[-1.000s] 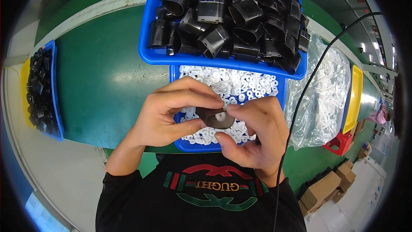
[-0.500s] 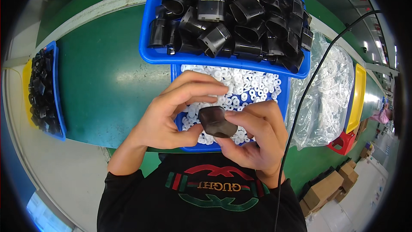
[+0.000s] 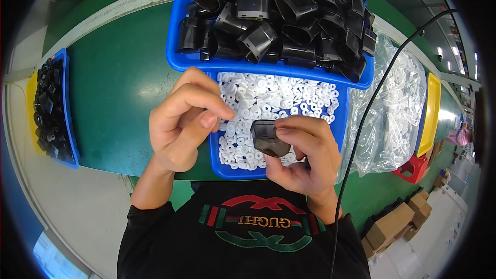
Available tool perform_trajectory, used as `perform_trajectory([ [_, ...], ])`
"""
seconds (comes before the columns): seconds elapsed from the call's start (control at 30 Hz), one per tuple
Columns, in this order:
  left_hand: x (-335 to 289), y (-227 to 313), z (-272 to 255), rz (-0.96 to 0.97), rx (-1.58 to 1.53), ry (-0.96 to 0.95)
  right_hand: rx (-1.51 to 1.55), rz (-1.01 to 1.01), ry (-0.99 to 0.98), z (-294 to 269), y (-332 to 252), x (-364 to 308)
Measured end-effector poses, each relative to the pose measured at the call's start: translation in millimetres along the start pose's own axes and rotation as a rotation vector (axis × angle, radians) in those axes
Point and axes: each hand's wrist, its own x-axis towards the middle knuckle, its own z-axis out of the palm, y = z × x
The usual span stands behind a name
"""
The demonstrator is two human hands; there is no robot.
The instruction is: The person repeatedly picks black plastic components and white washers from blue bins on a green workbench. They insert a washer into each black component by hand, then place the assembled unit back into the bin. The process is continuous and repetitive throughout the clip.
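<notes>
My right hand [image 3: 302,155] grips a small black plastic housing [image 3: 268,138] between thumb and fingers, just above the near edge of a blue tray [image 3: 341,124] filled with several small white rings [image 3: 268,98]. My left hand [image 3: 183,121] hovers to the left of the housing, apart from it, fingers curled with thumb and forefinger close together; whether it pinches a ring I cannot tell. Behind the ring tray stands a larger blue bin [image 3: 178,31] heaped with several black housings [image 3: 279,10].
A blue bin of black parts [image 3: 49,108] sits at the far left on the green table [image 3: 113,82]. A clear plastic bag of white parts [image 3: 395,108] lies to the right, beside a yellow bin [image 3: 429,113]. A black cable [image 3: 361,124] hangs past my right hand.
My left hand has let go of the black housing and pulled away to the left. The right hand now holds the housing alone, turned more upright.
</notes>
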Motion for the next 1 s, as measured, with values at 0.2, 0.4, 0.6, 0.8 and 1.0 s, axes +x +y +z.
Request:
perform_trajectory([
  [0.2,3,-2,-4,0.019,0.235,-0.153,0.059,-0.010,-0.015,2,2,1],
  [0.4,10,4,10,-0.089,0.266,-0.443,0.198,-0.034,-0.072,0,-5,6],
  [0.6,1,-5,10,-0.103,0.303,-0.399,0.230,0.022,0.042,-6,-15,11],
  [0.8,-3,-4,9,-0.172,0.421,-0.363,0.978,-0.108,0.080,-27,-20,36],
  [1.0,0,1,15,-0.266,0.380,-0.360,1.202,-0.117,0.114,-24,-31,48],
])
